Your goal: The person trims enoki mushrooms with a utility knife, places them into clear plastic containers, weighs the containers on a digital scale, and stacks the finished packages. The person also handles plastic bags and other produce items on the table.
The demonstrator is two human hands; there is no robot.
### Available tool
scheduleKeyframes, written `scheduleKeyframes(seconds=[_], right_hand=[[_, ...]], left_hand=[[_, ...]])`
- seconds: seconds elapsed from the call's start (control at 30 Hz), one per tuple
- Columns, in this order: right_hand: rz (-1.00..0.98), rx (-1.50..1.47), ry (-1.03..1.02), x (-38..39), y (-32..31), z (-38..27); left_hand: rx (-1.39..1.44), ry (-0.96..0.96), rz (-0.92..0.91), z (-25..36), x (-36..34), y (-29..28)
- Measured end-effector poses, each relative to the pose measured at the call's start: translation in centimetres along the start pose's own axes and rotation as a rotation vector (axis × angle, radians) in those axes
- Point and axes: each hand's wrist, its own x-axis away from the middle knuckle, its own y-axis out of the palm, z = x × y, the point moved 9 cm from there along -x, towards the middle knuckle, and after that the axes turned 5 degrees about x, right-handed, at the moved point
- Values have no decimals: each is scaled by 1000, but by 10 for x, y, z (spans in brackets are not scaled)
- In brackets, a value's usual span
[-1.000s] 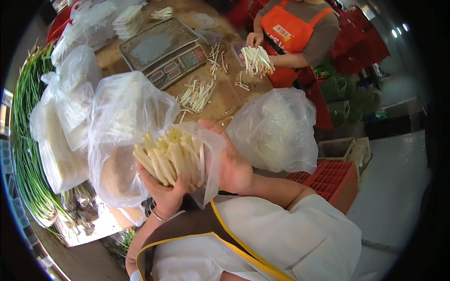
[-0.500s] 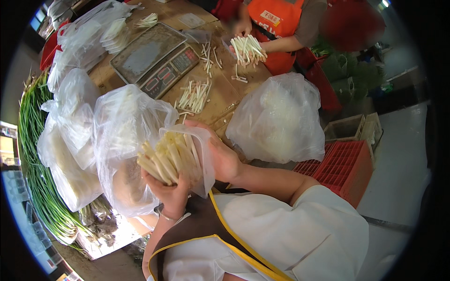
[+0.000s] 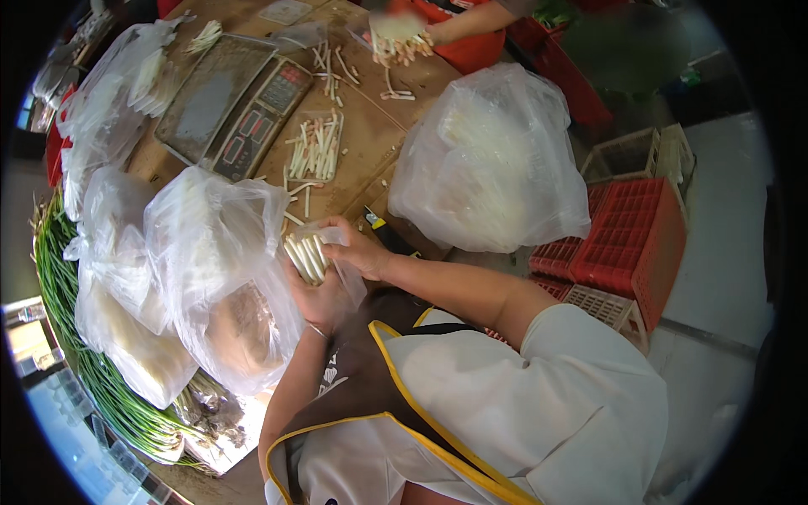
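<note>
My left hand (image 3: 318,293) is wrapped round a bundle of short white vegetable stalks (image 3: 308,257), low over the table's near edge. A clear plastic bag (image 3: 352,290) hangs around the bundle, partly hidden by my fingers. Fingers of my right hand (image 3: 360,251) pinch the bag's edge at the right of the stalks. Just beyond that hand lies a yellow and black utility knife (image 3: 375,220). A flat pile of similar stalks (image 3: 315,150) rests on the table ahead, with a few loose pieces beside it.
A scale (image 3: 223,114) stands at the back left. Full plastic bags (image 3: 223,252) crowd the left, beside long green onions (image 3: 93,362). Another large bag (image 3: 488,160) sits at the right, near red crates (image 3: 627,244). Across the table, a co-worker's hand (image 3: 438,35) holds more stalks.
The bundle has come lower and turned, its cut ends now facing up. My right hand has closed in from spread beside the bag to its edge. The view has shifted, exposing the utility knife.
</note>
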Motion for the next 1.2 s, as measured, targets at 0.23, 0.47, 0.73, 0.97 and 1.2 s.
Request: scheduleKeyframes(seconds=[0.23,0.47,0.73,0.97,1.2], right_hand=[[95,175,64,-7,-46,15],[299,833,-327,2,-50,-47],[306,1593,-259,2,-26,-67],[248,1584,194,-9,-39,-49],[362,1401,-93,-14,-52,-44]], left_hand=[[-3,-45,-116,-30,-11,13],[47,-148,-151,-59,-20,12],[133,-275,-183,-72,-16,10],[138,-262,-207,-68,-16,8],[114,-265,-227,-71,-15,8]])
